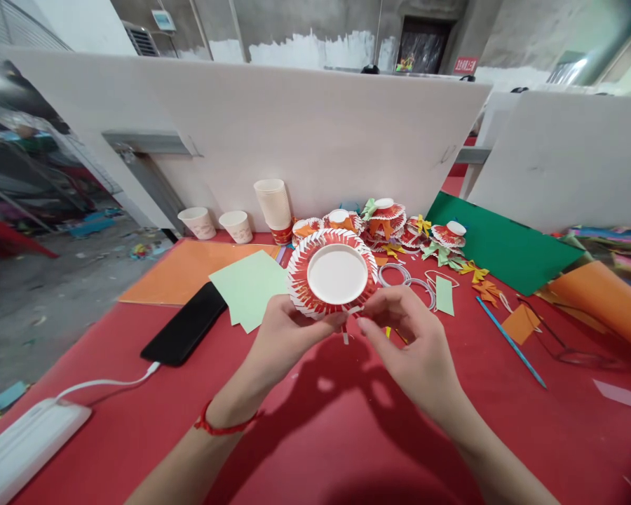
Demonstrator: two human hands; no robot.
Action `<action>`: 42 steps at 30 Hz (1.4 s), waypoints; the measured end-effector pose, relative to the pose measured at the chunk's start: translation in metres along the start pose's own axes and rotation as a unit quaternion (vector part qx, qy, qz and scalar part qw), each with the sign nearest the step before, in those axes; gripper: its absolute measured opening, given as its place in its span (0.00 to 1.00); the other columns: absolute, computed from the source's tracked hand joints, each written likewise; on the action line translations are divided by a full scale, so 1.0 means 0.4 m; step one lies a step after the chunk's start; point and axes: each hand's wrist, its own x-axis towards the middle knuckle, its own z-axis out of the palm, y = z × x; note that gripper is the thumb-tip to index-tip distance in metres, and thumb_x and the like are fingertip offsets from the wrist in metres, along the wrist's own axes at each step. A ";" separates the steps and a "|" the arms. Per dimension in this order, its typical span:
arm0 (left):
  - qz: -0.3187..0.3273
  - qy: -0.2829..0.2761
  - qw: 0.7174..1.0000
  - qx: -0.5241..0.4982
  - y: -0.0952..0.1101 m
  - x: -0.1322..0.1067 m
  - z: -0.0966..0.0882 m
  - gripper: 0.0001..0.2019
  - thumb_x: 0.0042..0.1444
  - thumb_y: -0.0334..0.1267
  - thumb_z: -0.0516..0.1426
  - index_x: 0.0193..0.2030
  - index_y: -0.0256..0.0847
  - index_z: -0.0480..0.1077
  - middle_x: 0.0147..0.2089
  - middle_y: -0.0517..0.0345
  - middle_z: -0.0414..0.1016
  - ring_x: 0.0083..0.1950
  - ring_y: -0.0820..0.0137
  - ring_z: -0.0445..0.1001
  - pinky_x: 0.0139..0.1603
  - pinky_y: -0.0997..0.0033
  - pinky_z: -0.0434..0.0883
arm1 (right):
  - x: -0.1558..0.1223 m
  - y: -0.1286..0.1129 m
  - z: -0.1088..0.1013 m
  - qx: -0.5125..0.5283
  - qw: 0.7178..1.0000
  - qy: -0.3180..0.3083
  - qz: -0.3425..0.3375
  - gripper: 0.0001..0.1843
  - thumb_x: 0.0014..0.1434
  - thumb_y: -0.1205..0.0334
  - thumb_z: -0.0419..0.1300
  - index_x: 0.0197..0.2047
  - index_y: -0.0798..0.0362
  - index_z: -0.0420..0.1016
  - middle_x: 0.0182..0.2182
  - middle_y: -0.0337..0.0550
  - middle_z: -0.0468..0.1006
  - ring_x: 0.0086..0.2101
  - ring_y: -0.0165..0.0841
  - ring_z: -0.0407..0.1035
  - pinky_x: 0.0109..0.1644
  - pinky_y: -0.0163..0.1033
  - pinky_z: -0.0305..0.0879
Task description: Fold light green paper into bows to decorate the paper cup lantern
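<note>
Forearms enter from the bottom edge; a red cord bracelet (224, 424) sits on the left wrist. Left hand (281, 333): fingers curled, thumb and fingertips pinched on the lower left rim of a fringed paper cup (332, 273). Right hand (413, 347): thumb and forefinger closed on a loose strip at the lower right rim, other fingers loosely bent. Cup is held above the red table (320, 435) at frame centre, white base toward the camera, red-and-white strips splayed all round. Both hands cast shadows on the table below. Left of the left hand: light green paper (249, 287) overlapping an orange sheet (189, 270), then a black phone (185, 333) with a white cable (105, 384) running to a white power bank (26, 445) at lower left. Right of the right hand: white rings (404, 277) and a blue stick (510, 341). The raised cup partly hides a pile of finished fringed pieces (386, 221) behind it. A stack of cups (273, 207) and two single cups (197, 222) stand against the white partition (320, 140). A dark green sheet (499, 245) lies at right.
</note>
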 end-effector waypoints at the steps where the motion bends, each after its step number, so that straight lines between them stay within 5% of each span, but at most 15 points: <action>1: 0.009 0.005 1.000 0.017 0.005 0.001 0.001 0.02 0.40 0.31 0.64 0.20 0.37 0.77 0.20 0.57 0.78 0.22 0.71 0.72 0.26 0.75 0.71 | 0.000 -0.002 -0.003 -0.008 1.000 0.008 -0.005 0.07 0.55 0.72 0.58 0.35 0.51 0.68 0.30 0.38 0.76 0.31 0.29 0.73 0.35 0.33 0.73; 7: 0.024 0.077 0.994 0.070 0.017 0.002 0.007 0.03 0.35 0.28 0.64 0.16 0.36 0.75 0.17 0.60 0.75 0.21 0.71 0.70 0.24 0.75 0.67 | 0.000 -0.004 -0.008 -0.051 0.998 0.027 -0.032 0.05 0.57 0.71 0.58 0.34 0.52 0.73 0.31 0.40 0.79 0.32 0.30 0.74 0.36 0.34 0.72; 12: -0.075 0.013 0.987 -0.141 -0.003 0.002 0.003 0.02 0.38 0.31 0.66 0.23 0.37 0.78 0.23 0.59 0.79 0.27 0.71 0.74 0.31 0.74 0.72 | 0.002 0.009 0.006 -0.105 0.991 0.019 -0.081 0.09 0.55 0.75 0.58 0.31 0.52 0.75 0.28 0.39 0.81 0.30 0.31 0.75 0.37 0.35 0.72; 16: -0.126 0.017 0.970 -0.208 -0.003 -0.001 0.014 0.04 0.37 0.32 0.67 0.24 0.36 0.79 0.25 0.55 0.80 0.29 0.70 0.76 0.34 0.72 0.73 | 0.002 0.019 0.018 -0.113 0.989 0.008 -0.101 0.11 0.54 0.75 0.57 0.30 0.51 0.76 0.28 0.39 0.82 0.28 0.31 0.75 0.36 0.35 0.72; 25: -0.051 0.040 0.978 -0.198 -0.020 -0.010 0.038 0.07 0.42 0.35 0.67 0.30 0.37 0.78 0.36 0.54 0.82 0.39 0.65 0.78 0.42 0.68 0.73 | -0.008 0.039 0.020 -0.228 0.954 -0.010 -0.196 0.09 0.61 0.71 0.56 0.38 0.52 0.76 0.35 0.46 0.81 0.36 0.35 0.74 0.41 0.41 0.71; 33: 0.023 0.076 0.996 -0.029 -0.001 -0.015 0.034 0.03 0.42 0.30 0.65 0.27 0.37 0.78 0.30 0.57 0.82 0.35 0.65 0.78 0.37 0.73 0.74 | -0.002 0.022 0.023 -0.128 0.984 0.053 -0.110 0.08 0.57 0.72 0.57 0.30 0.52 0.71 0.27 0.41 0.79 0.29 0.32 0.74 0.34 0.36 0.70; 38: 0.030 0.008 0.999 -0.033 0.003 -0.013 0.018 0.04 0.42 0.27 0.65 0.26 0.38 0.79 0.27 0.60 0.81 0.29 0.69 0.78 0.31 0.77 0.74 | -0.009 0.014 0.025 -0.043 0.997 0.060 0.005 0.05 0.55 0.70 0.58 0.29 0.52 0.71 0.24 0.39 0.78 0.25 0.31 0.74 0.27 0.32 0.70; 42: 0.026 -0.001 0.999 -0.039 -0.002 -0.015 0.010 0.05 0.43 0.26 0.65 0.27 0.39 0.79 0.27 0.62 0.82 0.29 0.72 0.78 0.30 0.82 0.73 | -0.010 0.013 0.026 0.010 0.998 0.055 0.030 0.05 0.55 0.70 0.58 0.28 0.53 0.69 0.22 0.37 0.77 0.24 0.29 0.74 0.26 0.30 0.70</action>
